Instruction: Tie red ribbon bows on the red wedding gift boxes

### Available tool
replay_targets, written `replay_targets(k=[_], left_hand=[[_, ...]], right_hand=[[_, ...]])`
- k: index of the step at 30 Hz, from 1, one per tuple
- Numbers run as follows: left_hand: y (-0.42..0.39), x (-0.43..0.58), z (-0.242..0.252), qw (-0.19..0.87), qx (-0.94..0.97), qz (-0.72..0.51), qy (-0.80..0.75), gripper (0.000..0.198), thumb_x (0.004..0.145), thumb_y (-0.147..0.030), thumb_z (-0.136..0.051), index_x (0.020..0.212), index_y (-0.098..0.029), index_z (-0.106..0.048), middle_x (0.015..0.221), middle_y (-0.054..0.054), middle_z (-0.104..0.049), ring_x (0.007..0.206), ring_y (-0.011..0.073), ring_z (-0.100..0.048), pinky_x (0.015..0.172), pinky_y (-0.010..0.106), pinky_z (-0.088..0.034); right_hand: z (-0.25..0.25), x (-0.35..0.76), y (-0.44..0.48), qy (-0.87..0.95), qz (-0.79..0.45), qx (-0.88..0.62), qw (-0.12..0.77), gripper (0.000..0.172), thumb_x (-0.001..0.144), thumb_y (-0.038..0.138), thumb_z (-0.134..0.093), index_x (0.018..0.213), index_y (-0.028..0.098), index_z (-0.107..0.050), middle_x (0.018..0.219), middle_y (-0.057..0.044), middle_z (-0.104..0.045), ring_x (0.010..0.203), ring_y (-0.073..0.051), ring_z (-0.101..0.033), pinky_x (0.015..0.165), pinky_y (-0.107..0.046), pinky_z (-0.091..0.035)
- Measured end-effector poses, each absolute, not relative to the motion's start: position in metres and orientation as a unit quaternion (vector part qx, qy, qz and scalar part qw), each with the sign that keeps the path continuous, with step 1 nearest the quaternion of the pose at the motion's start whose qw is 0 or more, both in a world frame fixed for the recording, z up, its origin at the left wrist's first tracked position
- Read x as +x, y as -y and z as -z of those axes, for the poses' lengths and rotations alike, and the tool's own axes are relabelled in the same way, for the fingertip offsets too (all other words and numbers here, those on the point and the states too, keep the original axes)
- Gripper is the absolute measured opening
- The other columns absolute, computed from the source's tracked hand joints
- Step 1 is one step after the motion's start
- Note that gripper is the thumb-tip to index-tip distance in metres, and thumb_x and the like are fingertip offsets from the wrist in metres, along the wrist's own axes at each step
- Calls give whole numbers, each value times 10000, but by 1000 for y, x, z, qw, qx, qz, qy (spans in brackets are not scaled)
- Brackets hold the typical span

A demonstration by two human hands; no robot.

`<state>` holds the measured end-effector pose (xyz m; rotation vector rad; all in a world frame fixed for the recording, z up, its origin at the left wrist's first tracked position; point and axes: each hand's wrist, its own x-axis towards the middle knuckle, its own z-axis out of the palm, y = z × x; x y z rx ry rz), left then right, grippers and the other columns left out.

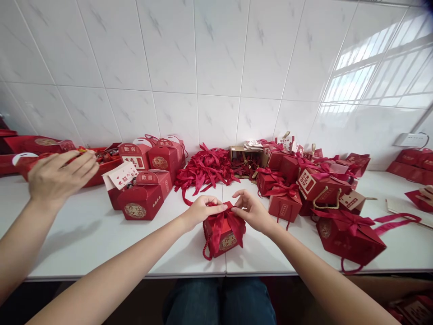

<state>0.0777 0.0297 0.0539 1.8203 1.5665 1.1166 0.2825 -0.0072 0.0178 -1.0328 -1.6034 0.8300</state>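
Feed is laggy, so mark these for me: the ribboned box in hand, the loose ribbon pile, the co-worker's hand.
ribboned box (227, 241): head view, gold emblem on front face.
ribbon pile (206, 169): head view, middle of the heap.
co-worker's hand (59, 178): head view, back of hand.

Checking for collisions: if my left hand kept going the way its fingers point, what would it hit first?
Likely the right hand, whose fingers sit just ahead at the ribbon on the red gift box; depth is unclear.

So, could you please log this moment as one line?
left hand: pinching red ribbon atop small red gift box | right hand: pinching same ribbon | box on white table | behind: loose ribbon pile | co-worker's hand: far left
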Motion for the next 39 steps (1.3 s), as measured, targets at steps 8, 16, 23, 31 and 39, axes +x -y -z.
replay_targets(k=[8, 16, 23, 31, 39], left_hand=[[-41, 97, -28, 524, 690, -325, -378, 292, 594, -417, -761, 617, -153, -638, 662, 7, -653, 612, 134, -584, 600, 261, -441], [-39, 97, -21, 533, 692, -325, -363, 218, 591, -322, -784, 673, -144, -687, 615, -1, -641, 592, 117, -565, 609, 245, -441], [-37, 98, -23, 546, 668, -347, -369, 247, 586, -337, -791, 645, -147, -645, 647, 2, -651, 607, 124, -579, 596, 243, -437], [-30, 107, -23, 524, 671, -369, -374, 315, 584, -368, -784, 550, -150, -559, 621, 2, -639, 576, 118, -559, 569, 240, -415], [-26, 105, -22, 494, 704, -355, -365, 262, 609, -379, -762, 607, -149, -638, 606, 3, -643, 556, 119, -559, 579, 249, -434]], right_hand=[[-18, 287, 9, 636, -353, -446, 522, 275, 706, 269, -649, 903, 217, -463, 673, 36, -570, 652, -148, -572, 597, -276, -418], [-8, 290, 10, 620, -351, -442, 545, 262, 704, 286, -669, 852, 221, -462, 671, 25, -598, 648, -149, -584, 619, -285, -436], [-6, 289, 9, 608, -337, -453, 559, 255, 705, 307, -672, 829, 220, -467, 668, 23, -589, 624, -147, -574, 594, -278, -427], [-5, 289, 8, 607, -305, -455, 576, 254, 702, 295, -677, 821, 224, -463, 650, 27, -601, 643, -155, -585, 650, -294, -441], [-4, 292, 13, 567, -333, -440, 611, 374, 658, 393, -740, 728, 233, -409, 619, 35, -567, 615, -153, -574, 631, -304, -453]])
